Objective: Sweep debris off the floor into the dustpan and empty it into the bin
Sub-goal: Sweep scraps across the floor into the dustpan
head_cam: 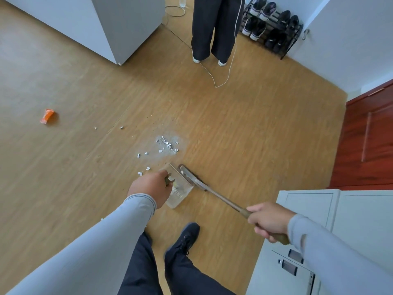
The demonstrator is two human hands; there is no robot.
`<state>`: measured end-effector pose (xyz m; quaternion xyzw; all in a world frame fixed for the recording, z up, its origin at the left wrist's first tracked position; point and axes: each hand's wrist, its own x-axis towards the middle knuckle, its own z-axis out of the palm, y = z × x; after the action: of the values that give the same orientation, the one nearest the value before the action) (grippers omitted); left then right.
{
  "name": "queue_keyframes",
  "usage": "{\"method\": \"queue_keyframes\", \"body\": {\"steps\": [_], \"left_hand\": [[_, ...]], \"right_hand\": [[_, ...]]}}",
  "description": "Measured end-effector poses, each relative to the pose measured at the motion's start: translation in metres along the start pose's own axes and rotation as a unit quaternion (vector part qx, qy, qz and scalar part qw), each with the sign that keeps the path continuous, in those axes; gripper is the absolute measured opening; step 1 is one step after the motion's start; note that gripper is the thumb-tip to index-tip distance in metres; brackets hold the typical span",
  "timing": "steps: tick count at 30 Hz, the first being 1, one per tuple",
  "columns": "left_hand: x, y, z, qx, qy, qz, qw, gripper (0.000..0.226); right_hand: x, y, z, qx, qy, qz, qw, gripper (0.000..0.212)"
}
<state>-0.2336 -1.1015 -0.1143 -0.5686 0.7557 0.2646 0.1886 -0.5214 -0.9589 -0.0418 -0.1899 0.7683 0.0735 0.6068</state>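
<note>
The person's left hand [150,188] reaches forward and down with the wrist bent, its fingers curled round the dark handle of the clear dustpan [179,187]. The dustpan is on the wooden floor [244,128] just ahead of the person's dark shoe [184,239], its mouth turned to the right, and a few small bits show inside it. The right hand [269,221] is held lower and nearer the body, out to the right, its fingers wrapped round the brown end of the broom [214,193]. The broom's long handle slants up and left from that hand, and its dark head lies on the floor right against the open edge of the dustpan.

The main debris [167,144], pale grey scraps on a dusty patch, lies on the floor just beyond the dustpan and broom head. A few loose scraps sit beside the left hand, and two more lie farther off to the left. An orange wrapper [47,116] lies well apart at the far left.

Open floor spreads wide to the left and ahead. To the right, a pale cabinet [308,209] stands close under the right forearm, and a red-brown door [368,141] closes that side beyond it. Ahead, another person [214,30] stands with a white cord [221,79] looping on the floor, a shoe rack [274,28] against the wall beside them. A white unit [110,24] occupies the far left corner.
</note>
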Motion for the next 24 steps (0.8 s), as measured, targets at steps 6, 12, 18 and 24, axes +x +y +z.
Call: {"method": "queue_keyframes", "body": {"steps": [6, 12, 18, 24], "left_hand": [[-0.006, -0.003, 0.003, -0.001, 0.004, 0.008, 1.000, 0.020], [-0.007, 0.000, 0.003, 0.000, 0.000, 0.002, 1.000, 0.020], [-0.011, -0.003, 0.003, 0.000, 0.005, 0.007, 1.000, 0.017], [-0.037, -0.032, 0.002, -0.017, -0.009, -0.009, 1.000, 0.018]], "right_hand": [[-0.031, 0.020, -0.041, 0.054, 0.027, -0.013, 0.998, 0.057], [-0.004, -0.018, 0.010, -0.103, 0.066, -0.031, 0.992, 0.051], [-0.013, -0.005, 0.009, 0.010, -0.004, -0.008, 1.000, 0.053], [-0.053, 0.019, -0.017, 0.038, 0.015, -0.039, 0.998, 0.060]]}}
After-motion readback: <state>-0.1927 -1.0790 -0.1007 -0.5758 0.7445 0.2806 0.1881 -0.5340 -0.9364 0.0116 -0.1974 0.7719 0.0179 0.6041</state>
